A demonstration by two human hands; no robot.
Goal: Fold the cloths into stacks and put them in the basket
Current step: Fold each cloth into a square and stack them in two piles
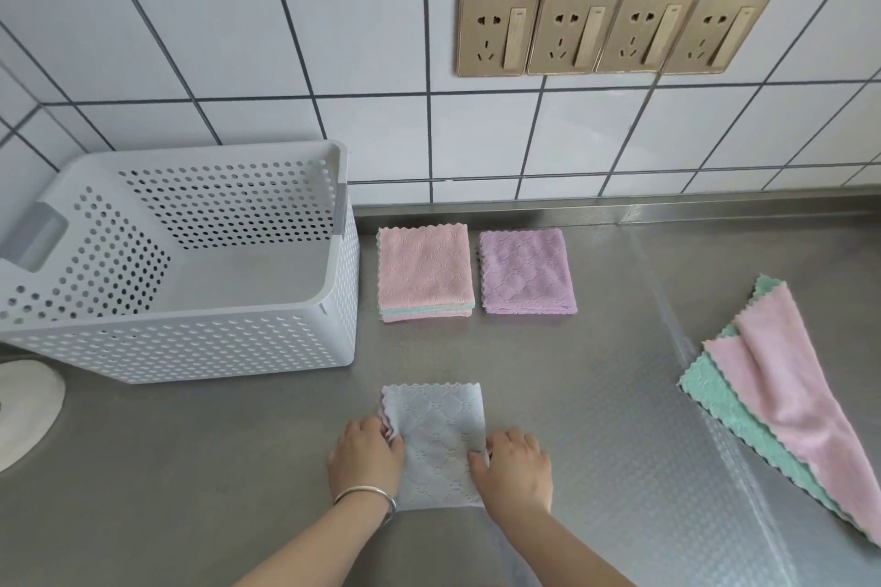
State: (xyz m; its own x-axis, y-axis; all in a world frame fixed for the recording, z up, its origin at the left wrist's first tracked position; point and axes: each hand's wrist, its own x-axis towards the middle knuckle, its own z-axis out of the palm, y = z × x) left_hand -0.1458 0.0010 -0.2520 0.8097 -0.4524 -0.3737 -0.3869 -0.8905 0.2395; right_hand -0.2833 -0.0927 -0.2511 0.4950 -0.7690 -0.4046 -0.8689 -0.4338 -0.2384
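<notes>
A: Hands on the grey cloth (436, 443), near edge of the counter (596, 396). Left hand (367, 455) pinches the bunched left edge, right hand (512, 467) has fingers curled on the right edge.

B: Risk?

A: Left edge is crumpled under the fingers. My guess: fold from here and the halves go skewed, scalloped edges don't line up, and the cloth sits lopsided on a stack.

B: Stacks?

A: Pink stack (424, 274) just beside the basket (190, 338), purple stack (527, 272) right of it. Basket holds no cloths that I can see.

B: Anything else?

A: Loose cloths (782, 396), pink over green, far right, running to the frame edge. Whether they overhang the counter I cannot tell; if so, a tug could drag them off. Carrying a stack one-handed into the basket could also fan it out.
</notes>
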